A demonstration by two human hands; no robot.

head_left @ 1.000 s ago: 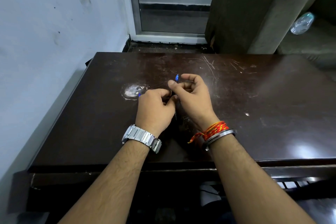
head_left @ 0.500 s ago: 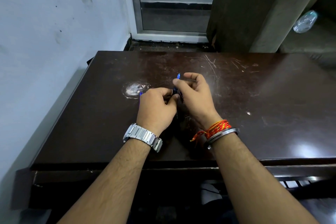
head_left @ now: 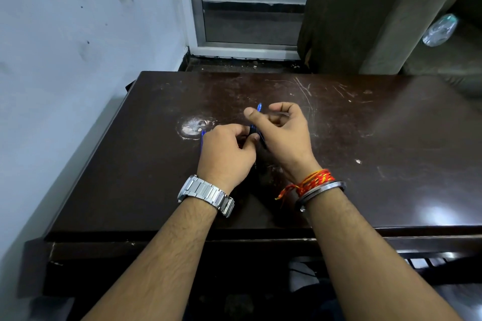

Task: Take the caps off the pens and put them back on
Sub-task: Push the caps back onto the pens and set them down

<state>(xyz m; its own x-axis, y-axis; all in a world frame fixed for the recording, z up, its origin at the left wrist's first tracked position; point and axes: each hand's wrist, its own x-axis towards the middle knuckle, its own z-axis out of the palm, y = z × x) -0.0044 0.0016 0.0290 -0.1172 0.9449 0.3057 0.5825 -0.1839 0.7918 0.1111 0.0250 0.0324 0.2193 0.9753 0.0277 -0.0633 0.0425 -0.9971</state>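
Observation:
Both my hands work close together above the middle of a dark brown table [head_left: 365, 164]. My left hand [head_left: 225, 156] is closed around blue pens; a blue end [head_left: 203, 135] sticks out on its left side. My right hand [head_left: 284, 135] pinches a small blue pen cap [head_left: 259, 107] between thumb and fingers, its tip poking up behind the thumb. Another blue piece [head_left: 253, 130] shows between the two hands. Most of each pen is hidden by my fingers.
A worn pale patch [head_left: 193, 125] marks the tabletop just left of my hands. A grey wall runs along the left side. Behind the table are a door frame [head_left: 247, 44] and a dark sofa with a plastic bottle [head_left: 439, 30] on it.
My right hand has lifted slightly and its thumb has moved left, keeping the blue cap. My left hand holds its place.

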